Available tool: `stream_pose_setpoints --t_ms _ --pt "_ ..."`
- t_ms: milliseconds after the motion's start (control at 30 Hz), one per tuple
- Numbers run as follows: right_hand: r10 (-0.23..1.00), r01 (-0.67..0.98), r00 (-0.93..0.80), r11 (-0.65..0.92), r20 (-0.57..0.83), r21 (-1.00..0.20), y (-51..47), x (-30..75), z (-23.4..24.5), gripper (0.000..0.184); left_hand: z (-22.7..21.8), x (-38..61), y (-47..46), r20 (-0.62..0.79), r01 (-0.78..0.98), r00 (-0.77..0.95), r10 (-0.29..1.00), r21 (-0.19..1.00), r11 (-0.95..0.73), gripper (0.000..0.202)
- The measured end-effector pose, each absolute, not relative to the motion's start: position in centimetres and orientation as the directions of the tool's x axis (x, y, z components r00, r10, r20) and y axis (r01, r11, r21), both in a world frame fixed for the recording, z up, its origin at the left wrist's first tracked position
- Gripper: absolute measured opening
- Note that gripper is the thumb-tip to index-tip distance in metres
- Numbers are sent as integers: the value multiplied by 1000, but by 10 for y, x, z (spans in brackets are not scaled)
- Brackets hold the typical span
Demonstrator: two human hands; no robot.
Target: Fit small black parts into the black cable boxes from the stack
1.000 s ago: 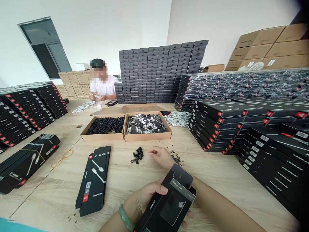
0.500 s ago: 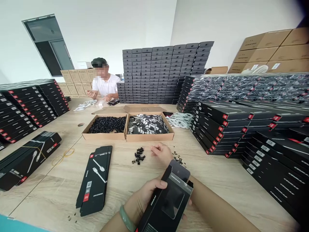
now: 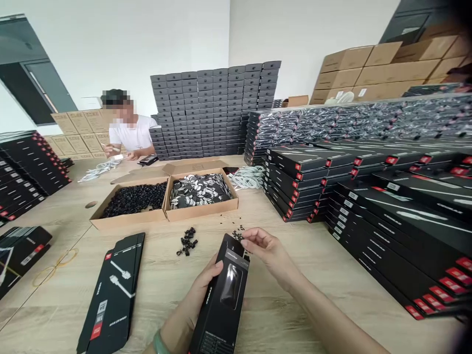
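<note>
Left hand [image 3: 204,290] gripping black cardboard box [image 3: 221,305]: light, stiff, thin-walled, best held along edges; right hand [image 3: 267,253] half-curled, any held item not discernible.

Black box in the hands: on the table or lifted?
Lifted: the left hand grips the black box along its side, above the table.

A smooth, pale green bangle [image 3: 158,345] circles the wrist of the left hand [image 3: 199,290], at seven o'clock in the view, with a short, rounded thumbnail [image 3: 219,264]. The right hand [image 3: 269,253] leads a sleeveless right forearm [image 3: 324,314] at five o'clock.
</note>
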State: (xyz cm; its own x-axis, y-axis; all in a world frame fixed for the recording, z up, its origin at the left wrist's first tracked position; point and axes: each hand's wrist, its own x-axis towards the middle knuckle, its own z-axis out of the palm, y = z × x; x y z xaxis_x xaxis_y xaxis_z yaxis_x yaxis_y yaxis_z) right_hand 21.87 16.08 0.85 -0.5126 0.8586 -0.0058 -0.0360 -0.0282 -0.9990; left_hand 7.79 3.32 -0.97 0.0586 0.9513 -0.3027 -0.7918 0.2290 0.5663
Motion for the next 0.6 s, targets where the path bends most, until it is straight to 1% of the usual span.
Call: stream_pose_setpoints --t_ms 67,167,267,400,467,600 --pt "841 -50 -541 -40 -7 -998 153 212 5 28 -10 79 33 -313 -777 53 948 583 236 31" --pt "843 -57 -538 -28 7 -998 147 207 -1 23 -10 80 33 -318 -742 55 946 621 252 40" --pt "849 -66 -528 -12 25 -998 145 206 -3 23 -8 81 32 -272 -709 57 960 666 231 47" --pt "850 -53 -525 23 48 -998 143 206 0 23 -6 82 31 -211 -671 67 975 714 201 45" --pt "854 -36 -517 41 54 -998 143 205 1 22 -7 82 32 -209 -656 61 976 729 197 44" --pt "865 6 -495 100 84 -995 143 205 4 16 -12 83 31 -232 -612 63 971 760 221 53"
